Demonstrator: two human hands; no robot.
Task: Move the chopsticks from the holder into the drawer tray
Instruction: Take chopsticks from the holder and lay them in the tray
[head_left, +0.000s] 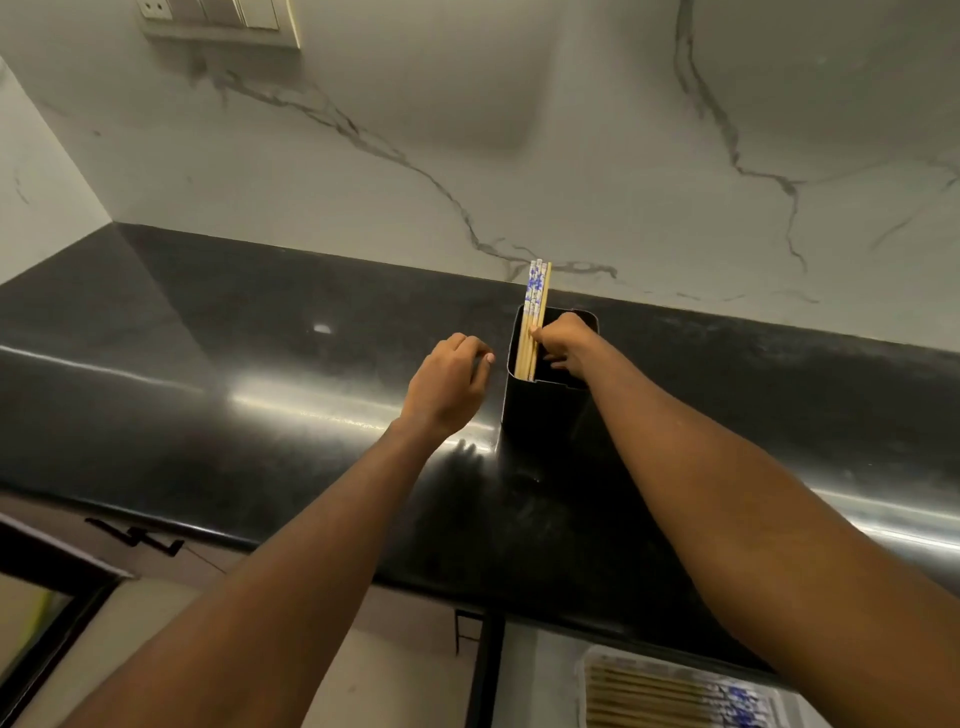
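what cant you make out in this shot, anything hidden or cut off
1. Head view: the lower ends of the chopsticks are hidden behind the front wall of the holder.
2. Head view: the fingertips of the right hand are lost in the dark inside of the holder.
3. Head view: the drawer tray is cut off by the bottom edge and blurred, so what lies in it cannot be counted.

Bare forearms (291, 561); bare left hand (449, 384), right hand (566, 345)
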